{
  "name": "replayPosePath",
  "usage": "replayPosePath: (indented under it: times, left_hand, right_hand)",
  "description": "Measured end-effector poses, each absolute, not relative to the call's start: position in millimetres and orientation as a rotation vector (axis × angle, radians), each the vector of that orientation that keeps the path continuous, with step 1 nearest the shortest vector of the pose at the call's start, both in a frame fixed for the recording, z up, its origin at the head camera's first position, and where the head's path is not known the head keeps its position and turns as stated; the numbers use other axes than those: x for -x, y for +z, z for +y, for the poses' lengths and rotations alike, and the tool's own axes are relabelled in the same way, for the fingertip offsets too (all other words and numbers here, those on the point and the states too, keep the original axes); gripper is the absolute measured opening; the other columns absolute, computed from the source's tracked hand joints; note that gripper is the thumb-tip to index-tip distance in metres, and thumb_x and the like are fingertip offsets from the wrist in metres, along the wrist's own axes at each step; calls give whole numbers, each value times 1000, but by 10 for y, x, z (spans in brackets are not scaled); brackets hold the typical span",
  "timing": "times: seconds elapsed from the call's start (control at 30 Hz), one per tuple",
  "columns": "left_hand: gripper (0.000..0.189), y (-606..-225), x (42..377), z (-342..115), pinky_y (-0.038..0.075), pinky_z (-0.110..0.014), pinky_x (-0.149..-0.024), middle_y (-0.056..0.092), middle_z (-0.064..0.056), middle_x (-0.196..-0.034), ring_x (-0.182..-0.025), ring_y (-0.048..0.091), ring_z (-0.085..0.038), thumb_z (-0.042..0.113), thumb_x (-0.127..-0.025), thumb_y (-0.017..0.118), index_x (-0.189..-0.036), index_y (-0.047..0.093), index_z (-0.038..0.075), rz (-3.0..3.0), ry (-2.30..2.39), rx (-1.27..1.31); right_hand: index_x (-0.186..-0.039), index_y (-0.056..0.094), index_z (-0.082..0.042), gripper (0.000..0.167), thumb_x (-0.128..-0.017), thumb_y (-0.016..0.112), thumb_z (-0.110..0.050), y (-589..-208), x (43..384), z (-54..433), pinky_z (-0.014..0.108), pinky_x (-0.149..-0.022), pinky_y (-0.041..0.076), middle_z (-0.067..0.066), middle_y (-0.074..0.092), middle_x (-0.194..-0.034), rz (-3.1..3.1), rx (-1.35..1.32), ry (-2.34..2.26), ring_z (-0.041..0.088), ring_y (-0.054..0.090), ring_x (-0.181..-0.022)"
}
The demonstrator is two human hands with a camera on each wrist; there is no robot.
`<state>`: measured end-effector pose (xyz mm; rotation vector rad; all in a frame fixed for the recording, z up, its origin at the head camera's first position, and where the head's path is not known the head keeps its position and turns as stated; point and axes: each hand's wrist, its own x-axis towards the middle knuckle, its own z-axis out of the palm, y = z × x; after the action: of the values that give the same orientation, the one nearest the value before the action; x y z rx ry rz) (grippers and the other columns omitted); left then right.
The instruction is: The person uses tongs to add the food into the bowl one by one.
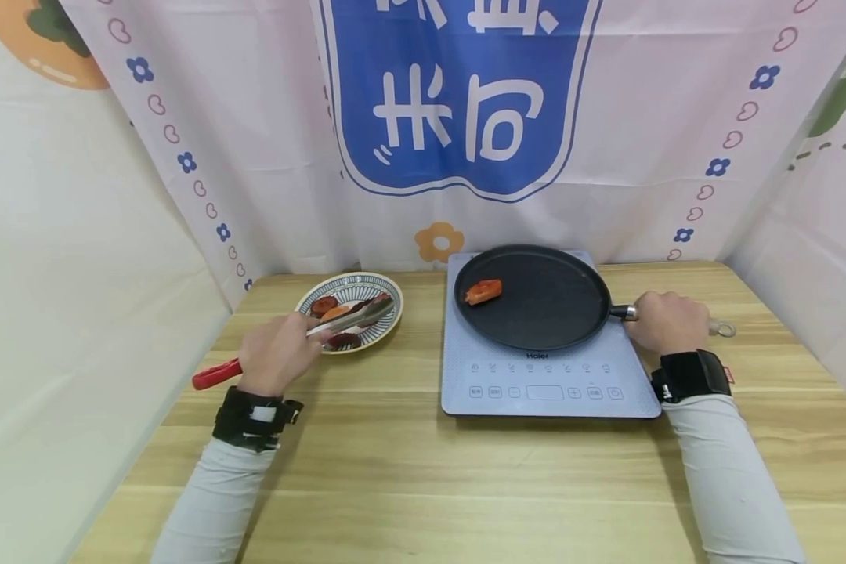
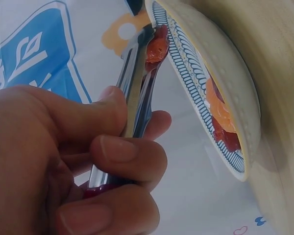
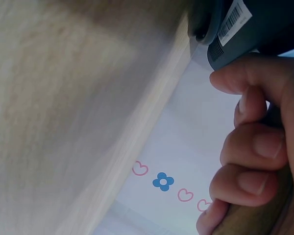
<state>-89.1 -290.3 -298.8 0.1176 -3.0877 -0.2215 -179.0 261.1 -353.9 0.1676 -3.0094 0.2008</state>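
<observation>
My left hand [image 1: 275,352] holds metal tongs [image 2: 134,83] with a red handle, fingers and thumb wrapped round the arms. Between the tong tips, in the left wrist view, is a glossy dark-red piece of food [image 2: 157,50], at the edge of a patterned plate [image 1: 374,337]. Several red, orange and dark pieces lie on that plate. The right hand [image 1: 670,321] grips the handle [image 1: 622,312] of a flat black frying pan [image 1: 543,309]. One orange-red piece of food [image 1: 483,292] lies in the pan, left of its middle.
Under the pan is a pale induction cooktop [image 1: 550,403], its touch controls facing me. Plate and cooktop stand apart on the wooden table [image 1: 395,470]. A printed curtain [image 1: 268,141] hangs directly behind the table, and pale cloth [image 1: 56,313] borders the left side.
</observation>
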Motion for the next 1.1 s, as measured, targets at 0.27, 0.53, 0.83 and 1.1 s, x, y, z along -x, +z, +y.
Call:
replayPosePath:
  times: [0.27,0.53,0.83,1.1]
  left_hand:
    - [31,-2961,872,-2902,37,-40,-52,67,-11,-85,-71,61,-29,40,-102,65,-108,80,14,-3064,-231,-108]
    - [30,-2946,866,-2891,36,-40,-51,67,-10,-84,-70,60,-29,41,-102,64,-105,80,17,-3061,-229,-117]
    - [29,-2903,832,-2864,38,-43,-52,73,-13,-96,-77,65,-31,42,-102,63,-109,80,19,-3031,-270,-107]
    - [31,-2900,824,-2855,37,-42,-51,72,-14,-94,-74,64,-31,41,-101,64,-117,80,19,-3012,-256,-98]
  right_hand:
    - [-56,55,-13,38,-88,73,-22,-3541,1768,2608,42,-52,37,5,52,-57,-3009,-172,211,28,50,-57]
    - [-59,58,-12,36,-89,72,-23,-3521,1795,2608,41,-53,37,6,53,-58,-3019,-169,198,29,51,-58]
    - [-60,58,-11,35,-90,71,-23,-3490,1781,2607,44,-53,39,7,53,-59,-3027,-170,206,30,51,-59]
    - [-61,59,-10,33,-90,71,-23,-3512,1792,2623,44,-53,38,8,54,-60,-3021,-164,210,31,51,-58]
